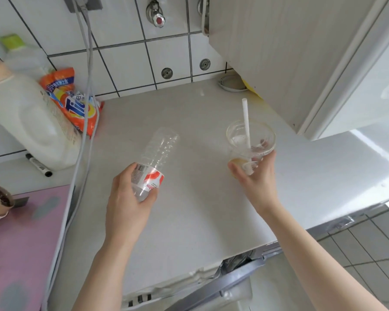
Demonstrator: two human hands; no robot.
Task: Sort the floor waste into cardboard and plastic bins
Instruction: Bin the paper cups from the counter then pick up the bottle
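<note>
I can't see the bottle's (154,161) neck end, buried in my left hand (127,198), nor the cup's (249,142) base behind my right hand (257,176). Left fingers wrap the clear, red-labelled bottle; right fingers grip the clear cup with its white straw (246,122). Both are held over the pale counter (189,221).

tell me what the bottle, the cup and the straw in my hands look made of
Bottle: clear thin plastic, ribbed and see-through, with a printed label. Cup: clear glossy plastic, its rim catching light. Straw: opaque matte white, paper or plastic; can't tell.
</note>
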